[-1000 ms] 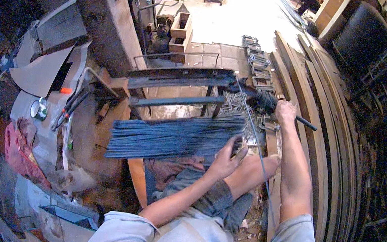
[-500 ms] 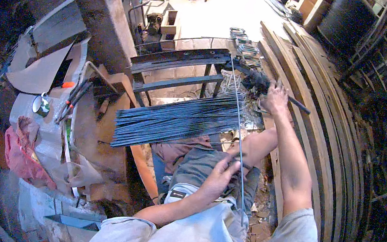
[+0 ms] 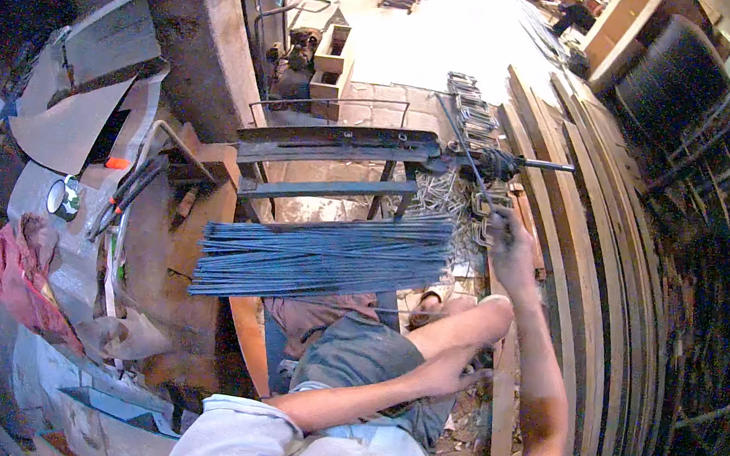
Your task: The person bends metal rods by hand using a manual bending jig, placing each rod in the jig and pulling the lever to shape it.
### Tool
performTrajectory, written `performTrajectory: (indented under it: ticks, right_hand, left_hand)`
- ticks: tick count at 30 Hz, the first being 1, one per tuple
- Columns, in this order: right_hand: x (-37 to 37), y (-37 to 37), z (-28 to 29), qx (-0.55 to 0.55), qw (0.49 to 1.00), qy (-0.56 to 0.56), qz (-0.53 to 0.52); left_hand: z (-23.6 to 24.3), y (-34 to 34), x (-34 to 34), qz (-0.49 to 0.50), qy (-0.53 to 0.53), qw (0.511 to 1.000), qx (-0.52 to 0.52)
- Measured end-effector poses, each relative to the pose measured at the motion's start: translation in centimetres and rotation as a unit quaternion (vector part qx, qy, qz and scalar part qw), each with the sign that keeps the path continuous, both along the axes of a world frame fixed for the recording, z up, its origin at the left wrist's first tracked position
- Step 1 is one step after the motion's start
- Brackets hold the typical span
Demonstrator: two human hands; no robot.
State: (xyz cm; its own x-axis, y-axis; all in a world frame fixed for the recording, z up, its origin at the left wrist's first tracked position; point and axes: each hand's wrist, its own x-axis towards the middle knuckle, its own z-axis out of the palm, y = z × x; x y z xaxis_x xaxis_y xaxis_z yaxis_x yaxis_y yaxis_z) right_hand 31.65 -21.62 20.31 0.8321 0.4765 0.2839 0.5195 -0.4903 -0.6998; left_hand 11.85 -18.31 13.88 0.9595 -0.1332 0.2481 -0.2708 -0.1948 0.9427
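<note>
Near the right-hand end of a dark metal stand (image 3: 333, 189), one thin rod (image 3: 466, 150) slants across the work, its long axis running from the upper left down to the lower right. Its near end meets the fingertips of the right hand (image 3: 514, 250) — whether they clasp it cannot be told. Just beyond that hand sits a dark tool (image 3: 491, 163), its bar handle (image 3: 548, 165) pointing right, toward long timber planks (image 3: 575, 241). The left hand (image 3: 446, 378) grasps nothing visible, fingers loosely extended beside the bent leg (image 3: 461, 327). Above the person's lap, a bundle of bluish rods (image 3: 323, 255) lies almost sideways — its right end slightly farther from the body, near a heap of bent metal pieces (image 3: 438, 197).
</note>
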Motion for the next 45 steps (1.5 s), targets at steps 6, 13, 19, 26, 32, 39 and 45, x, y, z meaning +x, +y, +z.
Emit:
performTrajectory:
  ticks: [6,13,19,26,32,39,45]
  right_hand:
    - [10.5,-1.5,1.4,-0.079,0.995,-0.041,0.049]
    - [18.8,4.1,0.4,-0.138,0.968,-0.146,0.149]
    - [22.9,5.4,-0.4,-0.151,0.958,-0.162,0.183]
    - [23.0,6.3,0.6,-0.245,0.952,-0.092,0.158]
    - [23.8,6.3,-0.9,-0.252,0.942,-0.134,0.177]
    - [24.5,6.4,-3.5,-0.194,0.954,-0.135,0.183]
    - [24.4,6.2,-3.9,-0.276,0.944,-0.068,0.166]
  left_hand:
    - [3.1,14.2,4.1,0.308,-0.018,0.950,0.044]
    - [5.0,25.4,13.0,0.400,-0.072,0.894,0.190]
    - [3.5,27.7,18.1,0.382,-0.082,0.875,0.287]
    - [1.8,28.5,18.6,0.387,-0.111,0.874,0.273]
    - [1.8,28.5,18.5,0.353,-0.067,0.872,0.333]
    - [1.5,28.0,19.0,0.341,-0.038,0.883,0.320]
    - [0.9,28.1,19.0,0.341,-0.045,0.885,0.312]
